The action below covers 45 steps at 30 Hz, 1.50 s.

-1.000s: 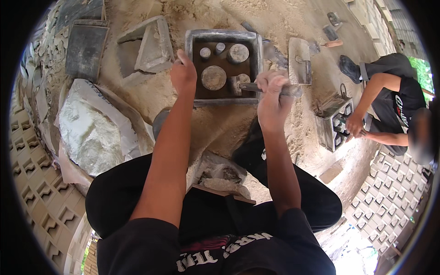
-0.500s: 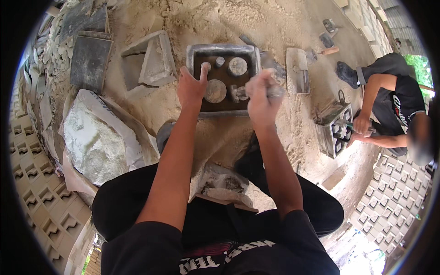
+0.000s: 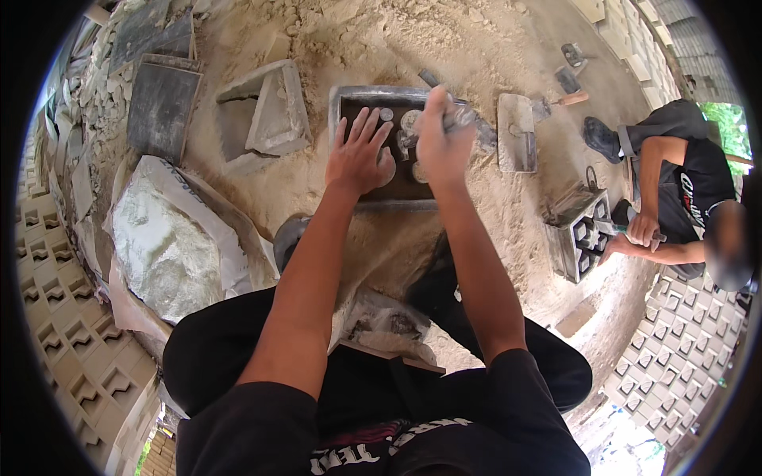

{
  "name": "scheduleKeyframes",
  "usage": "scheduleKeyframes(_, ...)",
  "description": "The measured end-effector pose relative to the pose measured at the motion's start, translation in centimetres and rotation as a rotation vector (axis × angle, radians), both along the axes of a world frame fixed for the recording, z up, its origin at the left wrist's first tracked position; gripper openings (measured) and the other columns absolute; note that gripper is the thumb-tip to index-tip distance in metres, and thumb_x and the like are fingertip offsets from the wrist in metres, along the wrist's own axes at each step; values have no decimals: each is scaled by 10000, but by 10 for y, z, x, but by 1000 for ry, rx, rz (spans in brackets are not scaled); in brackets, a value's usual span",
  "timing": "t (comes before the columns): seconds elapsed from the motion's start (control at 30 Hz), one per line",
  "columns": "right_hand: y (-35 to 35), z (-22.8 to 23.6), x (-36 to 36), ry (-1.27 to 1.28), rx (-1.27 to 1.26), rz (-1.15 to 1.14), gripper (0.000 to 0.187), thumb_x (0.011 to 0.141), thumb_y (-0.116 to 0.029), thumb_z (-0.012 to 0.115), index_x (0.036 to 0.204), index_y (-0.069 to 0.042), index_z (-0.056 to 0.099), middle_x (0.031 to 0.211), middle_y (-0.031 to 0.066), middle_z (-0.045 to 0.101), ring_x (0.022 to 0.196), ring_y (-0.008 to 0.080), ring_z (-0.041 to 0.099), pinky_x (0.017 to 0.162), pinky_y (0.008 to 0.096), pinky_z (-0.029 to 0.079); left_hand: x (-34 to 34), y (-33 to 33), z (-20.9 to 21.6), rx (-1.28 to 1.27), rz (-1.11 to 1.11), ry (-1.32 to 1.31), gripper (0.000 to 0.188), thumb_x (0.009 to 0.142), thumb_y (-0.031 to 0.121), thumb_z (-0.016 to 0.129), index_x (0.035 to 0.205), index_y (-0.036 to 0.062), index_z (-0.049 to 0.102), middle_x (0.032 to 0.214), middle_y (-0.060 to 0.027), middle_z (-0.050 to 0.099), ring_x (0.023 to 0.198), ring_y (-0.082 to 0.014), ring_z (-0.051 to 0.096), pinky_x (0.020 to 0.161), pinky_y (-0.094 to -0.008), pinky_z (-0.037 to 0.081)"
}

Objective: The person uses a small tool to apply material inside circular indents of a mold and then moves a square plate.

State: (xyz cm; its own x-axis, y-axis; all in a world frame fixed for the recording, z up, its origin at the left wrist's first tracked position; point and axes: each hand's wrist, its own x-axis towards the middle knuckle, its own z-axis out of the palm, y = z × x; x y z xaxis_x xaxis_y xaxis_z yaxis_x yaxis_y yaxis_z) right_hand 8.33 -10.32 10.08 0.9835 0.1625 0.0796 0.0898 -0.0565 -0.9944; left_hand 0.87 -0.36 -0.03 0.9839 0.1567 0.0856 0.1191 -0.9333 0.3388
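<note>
Sandy ground [image 3: 444, 40] in daylight; patterned concrete blocks [image 3: 55, 341] stacked left and lower right; green foliage [image 3: 726, 119] beyond.

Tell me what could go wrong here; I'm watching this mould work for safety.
The left hand lies flat inside the square metal mould, right beside the tool gripped in the right hand; a slip could strike the fingers. Both hands are bare in wet cement, which may irritate skin. A trowel lies close by in the sand, easy to knock.

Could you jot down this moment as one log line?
left hand: flat inside square metal mould | right hand: gripping trowel over mould | ground: sand | co-worker: at another mould
</note>
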Motion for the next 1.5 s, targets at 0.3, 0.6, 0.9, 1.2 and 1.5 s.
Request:
scheduleKeyframes(0.3,0,7,7,-241,-144,21,319,946,-280,612,789,-7,562,599,59,526,592,113,473,571,300,430,2,1,-3,-81,39,-133,669,838,277,490,1480,168,335,1538,-100,311,1434,-256,261,1188,-464,158)
scheduleKeyframes(0.6,25,17,44,-271,10,-114,391,995,-347,518,736,-55,486,551,-3,490,476,72,473,434,266,387,2,0,-6,-91,43,-132,669,834,261,498,1476,161,341,1536,-125,299,1425,-271,271,1181,-462,178)
scheduleKeyframes(0.9,34,28,52,-459,-116,-71,326,997,-318,528,836,-41,471,616,-4,487,526,72,433,483,263,378,1,0,-10,-75,48,-124,671,846,262,511,1483,155,328,1536,-118,298,1415,-270,283,1176,-450,192)
scheduleKeyframes(1.2,29,7,29,-254,-173,116,464,974,-332,565,655,-10,467,547,65,416,555,133,358,522,325,363,3,2,-8,-68,55,-106,652,860,253,508,1480,153,330,1543,-108,285,1417,-261,277,1178,-440,189)
scheduleKeyframes(1.5,0,19,28,-76,-156,362,404,974,-211,532,629,-3,503,530,2,446,540,55,385,492,276,334,1,-1,-5,-99,49,-130,648,854,242,514,1473,148,346,1527,-112,317,1406,-263,296,1169,-449,210)
